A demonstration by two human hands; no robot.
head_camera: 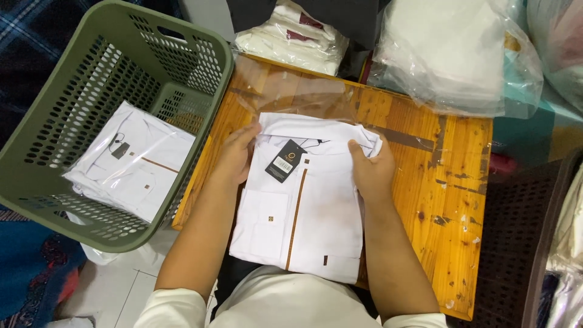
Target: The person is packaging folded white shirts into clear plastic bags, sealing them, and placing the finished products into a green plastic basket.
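Leftmost, green perforated plastic basket holding one bagged white shirt. Left hand flat, fingers together, against folded white shirt with brown placket stripe on orange wooden tabletop; right hand pinching its collar edge. Clear plastic bag lying just beyond, half-open. Likely snags: dangling black tag catching, folds slipping loose, near edge overhanging.

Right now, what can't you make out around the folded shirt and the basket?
All in the head view:
- Left hand fingertips: blurred by the clear plastic bag over the collar of the folded white shirt.
- Right hand fingers: tucked under the shirt's edge.
- Hang tag: print too small.
- Shirt's near hem: hidden behind the person's body.
- Bagged shirt in the green basket: anything beneath it is covered.
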